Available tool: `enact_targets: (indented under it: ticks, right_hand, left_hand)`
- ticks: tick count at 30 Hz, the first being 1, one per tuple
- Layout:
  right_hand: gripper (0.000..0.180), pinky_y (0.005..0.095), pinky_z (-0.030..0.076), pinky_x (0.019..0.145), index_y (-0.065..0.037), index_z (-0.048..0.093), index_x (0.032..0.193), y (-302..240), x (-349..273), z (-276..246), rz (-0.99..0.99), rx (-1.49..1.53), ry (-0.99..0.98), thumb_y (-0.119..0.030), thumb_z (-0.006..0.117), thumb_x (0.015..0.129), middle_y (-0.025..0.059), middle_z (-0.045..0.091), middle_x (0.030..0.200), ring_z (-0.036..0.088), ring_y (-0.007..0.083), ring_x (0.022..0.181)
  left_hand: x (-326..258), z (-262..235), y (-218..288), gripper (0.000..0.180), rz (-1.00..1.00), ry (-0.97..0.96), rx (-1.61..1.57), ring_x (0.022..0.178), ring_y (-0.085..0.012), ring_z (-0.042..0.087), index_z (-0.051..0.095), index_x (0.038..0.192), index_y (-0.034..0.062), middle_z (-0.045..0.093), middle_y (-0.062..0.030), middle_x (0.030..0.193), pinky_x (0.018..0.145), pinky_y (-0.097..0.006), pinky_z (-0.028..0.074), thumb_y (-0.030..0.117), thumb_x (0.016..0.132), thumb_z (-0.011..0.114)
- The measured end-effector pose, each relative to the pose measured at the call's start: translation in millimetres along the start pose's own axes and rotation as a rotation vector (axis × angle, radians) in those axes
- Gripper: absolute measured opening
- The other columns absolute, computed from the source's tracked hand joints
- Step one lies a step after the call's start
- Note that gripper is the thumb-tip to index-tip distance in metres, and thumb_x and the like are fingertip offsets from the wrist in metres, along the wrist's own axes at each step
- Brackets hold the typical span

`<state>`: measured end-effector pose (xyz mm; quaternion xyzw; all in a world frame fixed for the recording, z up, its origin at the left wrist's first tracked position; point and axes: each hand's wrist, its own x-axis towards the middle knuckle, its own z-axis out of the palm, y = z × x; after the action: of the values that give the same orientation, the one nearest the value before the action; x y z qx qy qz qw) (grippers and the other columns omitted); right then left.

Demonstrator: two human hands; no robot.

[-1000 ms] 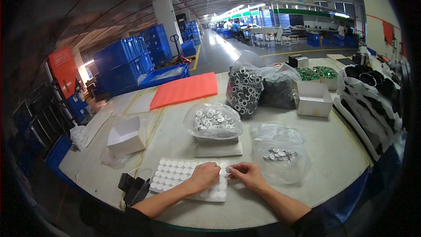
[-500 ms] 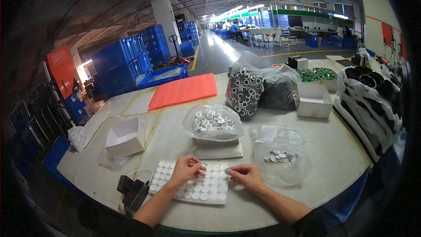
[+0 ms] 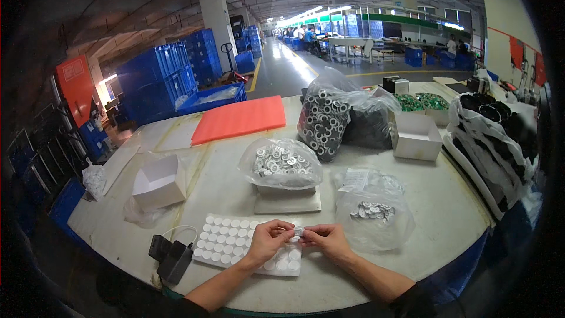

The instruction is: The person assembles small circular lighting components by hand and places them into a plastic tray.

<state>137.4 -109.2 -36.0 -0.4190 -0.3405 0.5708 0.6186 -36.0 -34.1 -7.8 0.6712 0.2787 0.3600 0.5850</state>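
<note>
My left hand (image 3: 272, 243) and my right hand (image 3: 325, 241) meet over the right part of a white sheet (image 3: 196, 257) bearing rows of round white pads (image 3: 225, 239). Between their fingertips is a small round metal disc (image 3: 298, 231), pinched from both sides. Whether a white pad lies against it is too small to tell. Just beyond the hands, an open plastic bag of silver ring-shaped discs (image 3: 282, 162) rests on a grey block-like stand (image 3: 288, 202). To the right of my right hand lies another clear bag with similar discs (image 3: 374, 212).
A black power adapter (image 3: 175, 259) with a white cable sits left of the sheet. Farther off are a white open box (image 3: 159, 185), a red foam sheet (image 3: 240, 120), a bag of black-and-white rings (image 3: 322, 123), another white box (image 3: 416, 141) and a large bag of black parts (image 3: 491, 147).
My left hand has moved right, off the middle of the pad sheet, to meet my right hand. Both now hold the disc that only the right hand held. The view has shifted slightly.
</note>
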Motion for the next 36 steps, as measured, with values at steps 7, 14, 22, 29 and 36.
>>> enact_targets:
  ticks: [7,14,22,29,36]
  right_hand:
    - [0.026,0.0256,0.053,0.072,0.009,0.061,0.104,4,0,0,-0.004,-0.04,-0.014,-0.01,0.062,0.087,0.0131,0.066,0.088,0.064,0.0157,0.078]
    - [0.025,0.0261,0.054,0.072,0.009,0.061,0.105,-5,-6,6,-0.052,-0.191,-0.02,-0.007,0.061,0.086,0.0139,0.067,0.089,0.065,0.017,0.079]
    - [0.021,0.027,0.055,0.069,0.01,0.063,0.097,-2,-5,5,-0.069,-0.082,0.001,-0.008,0.063,0.085,0.0146,0.066,0.085,0.066,0.0172,0.074]
    - [0.02,0.0263,0.054,0.062,0.009,0.064,0.087,4,-7,7,-0.13,-0.266,0.021,-0.009,0.066,0.08,0.0124,0.066,0.074,0.066,0.016,0.068]
    - [0.018,0.026,0.054,0.063,0.009,0.063,0.086,2,-8,6,-0.133,-0.215,0.025,-0.008,0.065,0.08,0.0116,0.066,0.075,0.065,0.0149,0.068]
  left_hand:
    - [2,4,-7,0.011,-0.035,0.024,0.011,0.068,-0.01,0.061,0.063,0.089,-0.0021,0.066,-0.0065,0.078,0.062,-0.023,0.051,0.007,0.083,0.065]
    - [-3,11,0,0.01,-0.019,0.096,0.015,0.071,-0.0116,0.063,0.062,0.088,-0.0039,0.066,-0.0081,0.079,0.064,-0.023,0.053,0.005,0.083,0.065]
    - [-7,10,2,0.013,-0.095,0.017,-0.2,0.075,-0.0142,0.064,0.064,0.094,-0.005,0.066,-0.0111,0.085,0.067,-0.025,0.055,0.003,0.084,0.064]
    - [-9,9,-5,0.012,0.012,0.045,0.09,0.073,-0.0101,0.062,0.064,0.09,-0.0035,0.067,-0.0075,0.084,0.065,-0.022,0.052,0.004,0.081,0.066]
    - [-11,10,-6,0.014,-0.014,-0.02,-0.131,0.078,-0.0098,0.062,0.063,0.094,-0.0032,0.066,-0.0065,0.086,0.071,-0.023,0.051,0.003,0.082,0.065]
